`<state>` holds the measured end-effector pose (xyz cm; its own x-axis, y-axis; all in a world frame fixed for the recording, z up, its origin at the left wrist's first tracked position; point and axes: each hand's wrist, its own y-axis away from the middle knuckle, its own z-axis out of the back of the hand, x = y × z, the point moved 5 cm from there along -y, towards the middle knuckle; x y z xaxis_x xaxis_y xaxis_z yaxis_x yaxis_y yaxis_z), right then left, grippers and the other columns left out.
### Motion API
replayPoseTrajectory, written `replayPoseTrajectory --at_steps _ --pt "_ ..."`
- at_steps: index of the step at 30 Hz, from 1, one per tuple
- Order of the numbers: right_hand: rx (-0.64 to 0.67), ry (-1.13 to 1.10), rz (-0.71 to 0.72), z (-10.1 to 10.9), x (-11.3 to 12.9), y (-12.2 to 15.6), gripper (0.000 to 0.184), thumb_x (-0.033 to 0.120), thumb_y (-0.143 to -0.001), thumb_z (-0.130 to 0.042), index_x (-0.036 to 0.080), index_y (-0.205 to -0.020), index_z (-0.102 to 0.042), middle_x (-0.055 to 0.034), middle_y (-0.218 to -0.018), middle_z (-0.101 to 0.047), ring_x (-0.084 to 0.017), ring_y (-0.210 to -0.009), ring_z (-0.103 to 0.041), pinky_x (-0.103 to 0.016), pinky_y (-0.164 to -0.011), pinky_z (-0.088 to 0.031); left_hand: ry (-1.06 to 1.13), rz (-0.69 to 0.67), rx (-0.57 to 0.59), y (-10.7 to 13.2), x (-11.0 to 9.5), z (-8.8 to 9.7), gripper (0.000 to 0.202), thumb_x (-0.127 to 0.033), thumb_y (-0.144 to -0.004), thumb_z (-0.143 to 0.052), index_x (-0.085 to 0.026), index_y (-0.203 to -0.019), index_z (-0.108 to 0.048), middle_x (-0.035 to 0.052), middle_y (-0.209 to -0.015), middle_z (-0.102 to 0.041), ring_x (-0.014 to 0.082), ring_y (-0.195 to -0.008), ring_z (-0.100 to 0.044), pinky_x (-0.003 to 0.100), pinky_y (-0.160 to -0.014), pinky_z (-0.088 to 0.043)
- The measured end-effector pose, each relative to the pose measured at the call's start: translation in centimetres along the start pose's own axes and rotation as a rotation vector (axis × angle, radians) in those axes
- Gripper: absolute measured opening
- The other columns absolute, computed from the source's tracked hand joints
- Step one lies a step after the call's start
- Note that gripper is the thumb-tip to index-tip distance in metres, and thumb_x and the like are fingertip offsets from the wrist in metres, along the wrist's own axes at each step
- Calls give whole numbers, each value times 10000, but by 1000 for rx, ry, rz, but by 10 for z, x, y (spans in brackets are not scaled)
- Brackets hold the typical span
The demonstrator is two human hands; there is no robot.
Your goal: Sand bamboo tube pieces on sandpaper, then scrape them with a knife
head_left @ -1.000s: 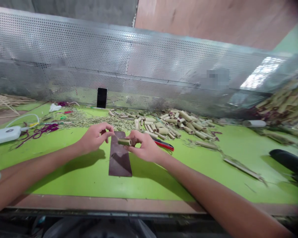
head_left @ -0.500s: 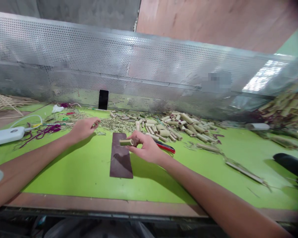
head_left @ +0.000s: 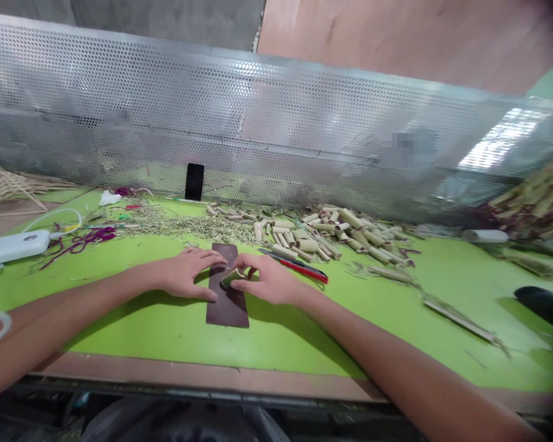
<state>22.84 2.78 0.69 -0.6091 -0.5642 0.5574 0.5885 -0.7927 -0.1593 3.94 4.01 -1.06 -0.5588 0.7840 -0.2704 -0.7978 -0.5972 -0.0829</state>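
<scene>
Between the thumb and fingers of my right hand (head_left: pixel 271 279) is a short piece of bamboo tube (head_left: pixel 231 278), tilted, its lower end at a strip of dark brown sandpaper (head_left: pixel 228 313). The strip lies lengthwise away from me on the green tabletop. My left hand (head_left: pixel 188 273) rests at the strip's left side, fingers and thumb spread, fingertips over its edge. Just beyond my right hand lies a red and black cutter knife (head_left: pixel 304 268), partly hidden by that hand.
Behind the sandpaper are a heap of cut bamboo tubes (head_left: pixel 345 230) and a spread of shavings (head_left: pixel 198 227). A black phone (head_left: pixel 194 182) leans on the perforated metal screen (head_left: pixel 276 135). At left are a white power strip (head_left: pixel 13 247) and purple string (head_left: pixel 90 238).
My left hand has come right and nearer, onto the sandpaper's left edge. My right hand has lowered the bamboo piece and turned it from level to tilted.
</scene>
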Motion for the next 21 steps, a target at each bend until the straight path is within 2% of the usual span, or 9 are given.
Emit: replayPoseTrajectory --at_steps 3,5,7,9,12,15,19,21 --pt "18 32 6 -1 -1 0 205 359 -876 -702 212 -1008 -649 -41 -981 -719 -200 -846 -650 -310 -707 -459 -7 30 52 -1 10 -3 762 -705 -920 -527 -260 -1527 -413 146 -1598 -391 380 -1441 -398 555 -1159 -355" --pt "26 53 -4 0 -2 -1 210 372 -876 -706 212 -996 -641 -45 -987 -719 -205 -848 -651 -312 -701 -454 -33 101 39 -2 28 -2 696 -677 -956 -482 -290 -1529 -410 120 -1614 -376 366 -1459 -382 564 -1173 -333" --pt "37 61 -18 1 -3 -1 205 371 -883 -701 213 -994 -633 -51 -985 -722 -208 -845 -657 -312 -693 -452 -101 256 -49 -1 54 4 605 -605 -992 -452 -288 -1507 -445 109 -1604 -398 360 -1458 -389 584 -1182 -311" --pt "39 61 -32 1 -3 -1 204 373 -893 -693 212 -998 -626 -62 -999 -727 -214 -853 -664 -314 -692 -454 -182 420 -173 3 79 13 549 -502 -1017 -431 -221 -1487 -469 150 -1589 -408 385 -1460 -377 641 -1187 -256" --pt "36 59 -39 1 -1 -1 206 377 -900 -686 215 -1012 -625 -71 -1018 -731 -221 -858 -668 -325 -699 -462 -247 490 -283 9 97 27 518 -363 -1026 -394 -147 -1494 -440 192 -1611 -347 390 -1495 -303 669 -1210 -148" --pt "39 49 -33 -1 0 -1 198 366 -902 -681 218 -1024 -632 -66 -1012 -731 -220 -852 -668 -333 -711 -472 -260 398 -320 9 85 35 493 -387 -1034 -382 -169 -1464 -483 149 -1588 -403 335 -1467 -365 585 -1225 -224" --pt "10 22 -40 -1 0 -1 205 289 -865 -701 203 -1041 -643 -58 -995 -719 -203 -830 -652 -327 -704 -475 -264 79 -340 1 34 33 441 -427 -1044 -379 -181 -1323 -615 117 -1399 -609 294 -1311 -536 543 -1176 -326" --pt "-23 -24 -33 1 1 -1 210 233 -831 -702 198 -1033 -652 -46 -967 -707 -193 -826 -640 -317 -698 -475 -275 -66 -342 -1 8 29 430 -439 -1030 -426 -176 -1307 -623 118 -1309 -662 281 -1226 -591 512 -1140 -372"
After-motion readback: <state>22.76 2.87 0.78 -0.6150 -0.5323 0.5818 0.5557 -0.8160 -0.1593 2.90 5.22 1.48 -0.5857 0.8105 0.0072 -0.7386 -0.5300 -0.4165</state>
